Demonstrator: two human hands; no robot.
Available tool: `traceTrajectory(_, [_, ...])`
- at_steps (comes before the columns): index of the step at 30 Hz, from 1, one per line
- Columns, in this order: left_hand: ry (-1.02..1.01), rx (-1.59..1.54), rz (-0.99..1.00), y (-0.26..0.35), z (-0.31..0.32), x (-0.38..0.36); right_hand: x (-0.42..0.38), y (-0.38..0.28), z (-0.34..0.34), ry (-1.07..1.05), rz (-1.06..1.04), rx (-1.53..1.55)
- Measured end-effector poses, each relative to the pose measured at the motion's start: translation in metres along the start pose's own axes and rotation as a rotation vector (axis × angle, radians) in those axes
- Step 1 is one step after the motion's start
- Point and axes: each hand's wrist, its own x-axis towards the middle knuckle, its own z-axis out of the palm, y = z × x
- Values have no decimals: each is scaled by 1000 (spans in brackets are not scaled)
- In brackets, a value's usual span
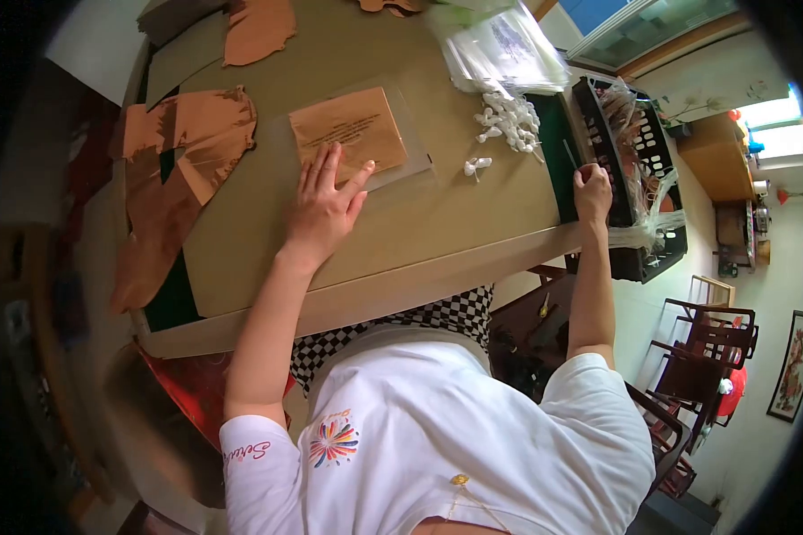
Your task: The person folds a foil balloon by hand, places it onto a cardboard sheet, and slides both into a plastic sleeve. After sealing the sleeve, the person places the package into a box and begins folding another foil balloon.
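Left hand [323,207] flat on a copper-coloured sheet [348,129] mid-tabletop [419,232]. Right hand [592,191] at the right edge, touching a black basket [638,134]. White clips [510,120] and clear bags [504,49] near the far right corner.

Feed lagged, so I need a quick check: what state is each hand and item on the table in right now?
Left hand: open, flat on the brown card.
Brown card: lying flat inside a clear sleeve.
Right hand: closed at the black basket's rim; what it grips is unclear.
Black basket: holding plastic bags.
White pieces: loosely piled.
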Motion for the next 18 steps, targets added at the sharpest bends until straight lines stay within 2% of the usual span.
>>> traceTrajectory(2, [23, -105, -54, 2, -3, 2, -5, -24, -8, 11, -68, 167])
traceTrajectory(4, [60, -231, -101, 6, -6, 2, -27, -75, -12, -81, -100, 448])
traceTrajectory(6, [118, -370, -134, 7, -11, 2, -66, -133, -14, -268, -258, 585])
traceTrajectory(7, [131, -322, -154, 6, -17, 0, -83, -166, -29, -439, -205, 752])
traceTrajectory(9, [152, -227, -196, 2, -32, -11, -106, -204, -34, -517, -307, 721])
traceTrajectory(12, [51, -287, -324, -5, -41, -38, -117, -236, -24, -599, -372, 602])
traceTrajectory(18, [93, -303, -336, -4, -41, -44, -122, -274, 0, -607, -418, 586])
